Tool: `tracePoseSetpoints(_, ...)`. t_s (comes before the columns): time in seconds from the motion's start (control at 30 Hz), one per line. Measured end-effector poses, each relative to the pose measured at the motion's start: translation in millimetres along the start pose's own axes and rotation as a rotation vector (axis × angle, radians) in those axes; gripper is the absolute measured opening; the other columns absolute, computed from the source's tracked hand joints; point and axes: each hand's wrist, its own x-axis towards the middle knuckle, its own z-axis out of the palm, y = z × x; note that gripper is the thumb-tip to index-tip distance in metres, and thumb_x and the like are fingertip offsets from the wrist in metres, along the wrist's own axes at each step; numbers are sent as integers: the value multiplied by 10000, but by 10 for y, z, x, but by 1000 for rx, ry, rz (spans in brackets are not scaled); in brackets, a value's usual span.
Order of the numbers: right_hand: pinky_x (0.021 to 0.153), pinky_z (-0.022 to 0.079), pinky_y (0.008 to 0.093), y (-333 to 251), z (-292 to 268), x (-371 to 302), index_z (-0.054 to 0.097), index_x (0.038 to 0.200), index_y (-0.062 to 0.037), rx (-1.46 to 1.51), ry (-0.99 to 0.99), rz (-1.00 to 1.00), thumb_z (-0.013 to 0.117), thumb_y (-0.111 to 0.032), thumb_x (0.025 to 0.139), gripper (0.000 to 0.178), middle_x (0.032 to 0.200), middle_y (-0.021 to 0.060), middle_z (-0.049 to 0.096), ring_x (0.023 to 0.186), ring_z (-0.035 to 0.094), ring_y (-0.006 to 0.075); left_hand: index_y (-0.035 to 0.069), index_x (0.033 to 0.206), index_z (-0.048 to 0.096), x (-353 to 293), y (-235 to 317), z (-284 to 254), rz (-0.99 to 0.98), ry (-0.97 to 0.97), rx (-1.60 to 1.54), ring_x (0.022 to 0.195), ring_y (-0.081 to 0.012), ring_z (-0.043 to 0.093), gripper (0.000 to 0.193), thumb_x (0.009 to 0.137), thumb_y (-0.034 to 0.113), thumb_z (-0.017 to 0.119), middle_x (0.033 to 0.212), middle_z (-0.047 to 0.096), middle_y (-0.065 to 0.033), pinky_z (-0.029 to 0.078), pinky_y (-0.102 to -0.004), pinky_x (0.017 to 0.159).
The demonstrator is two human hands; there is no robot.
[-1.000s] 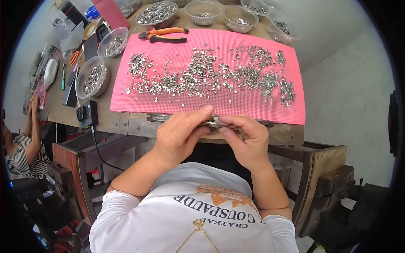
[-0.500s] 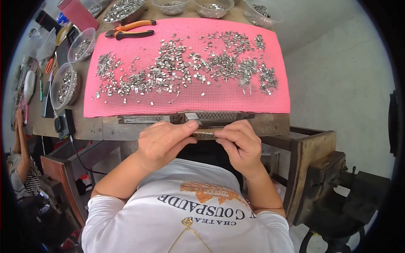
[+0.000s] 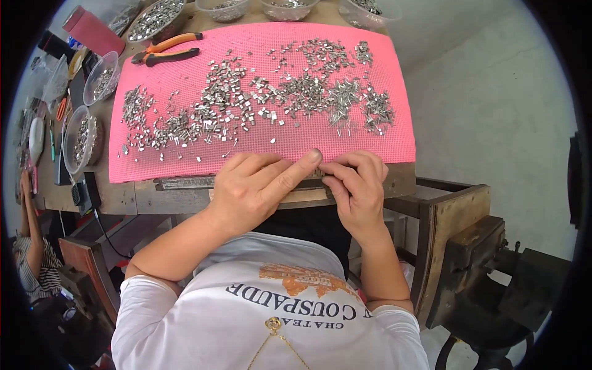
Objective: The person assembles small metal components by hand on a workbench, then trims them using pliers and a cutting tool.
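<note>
At the table's front edge my left hand (image 3: 256,185) is closed, its thumb stretched toward my right fingertips. My right hand (image 3: 359,188) is closed too, thumb and forefinger pinched beside the left thumb. Whatever lies between the fingertips is small and mostly covered. Both hands are over a long dark metal bar (image 3: 182,183) that lies along the edge; its middle is hidden under them. Just beyond spreads a pink mesh mat (image 3: 385,148), strewn with loose heaps of small silvery metal pieces (image 3: 225,86).
Orange-and-black cutting pliers (image 3: 166,49) lie on the mat's far left corner. Clear plastic tubs of metal pieces, such as one tub (image 3: 95,139), line the left and back. A pink bottle (image 3: 92,29) stands back left. Black machinery (image 3: 487,265) is at right. Another person's arm (image 3: 31,222) shows far left.
Both hands have moved forward, up to the metal bar and the mat's front edge. A short narrow strip with a row of small metal bits, seen between them before, is now mostly hidden.
</note>
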Motion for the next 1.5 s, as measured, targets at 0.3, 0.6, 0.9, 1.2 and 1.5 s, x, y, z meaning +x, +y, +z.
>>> tracePoseSetpoints(0.3,888,359,393,-21,-9,83,719,970,-126,90,-74,3,744,-53,726,256,945,9,625,966,567,231,109,1299,642,-89,-3,-42,-79,58,-51,680,-149,616,593,717,69,747,814,676,2,449,-284,616)
tracePoseSetpoints(0.6,878,384,372,-34,-32,115,720,956,-102,202,-26,77,721,-30,714,253,893,36,672,918,600,251,92,1372,569,-22,9,-106,-344,5,-303,647,-204,593,707,694,9,755,778,655,-26,458,-325,621)
tracePoseSetpoints(0.9,859,381,392,-120,95,131,704,869,-109,53,54,66,719,-18,707,186,862,28,635,908,591,250,128,1347,582,95,67,-162,-434,-150,-229,750,-285,601,633,736,-10,676,797,640,-72,487,-395,688)
tracePoseSetpoints(1.2,902,377,391,183,81,-48,695,949,-76,-43,70,-27,640,16,753,224,952,82,604,970,554,290,56,1467,425,-209,-178,-403,-619,195,-425,925,-161,636,741,789,24,723,1000,679,-70,504,-292,806)
tracePoseSetpoints(1.5,906,387,416,224,112,-12,680,955,-42,-15,65,-37,673,-35,764,191,961,108,602,974,545,314,73,1069,729,-944,-1129,-1162,-1015,114,135,810,-219,667,256,816,118,720,882,672,-92,518,-326,739)
